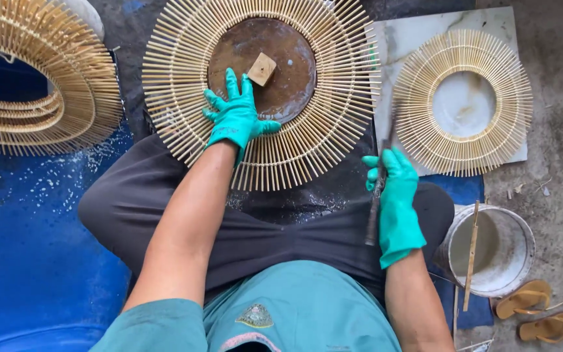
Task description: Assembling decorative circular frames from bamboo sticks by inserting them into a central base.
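My left hand, in a green glove, presses flat with fingers spread on the large sunburst ring of bamboo sticks lying in front of my knees. A round brown disc fills the ring's middle, with a small wooden block on it. My right hand, also gloved in green, grips a thin dark brush-like tool that points up toward the ring's right edge.
A smaller bamboo ring lies on a white marble slab at right. A stack of finished rings sits at upper left. A white bucket with a stick and a pair of sandals stand at lower right. Blue tarp covers the left floor.
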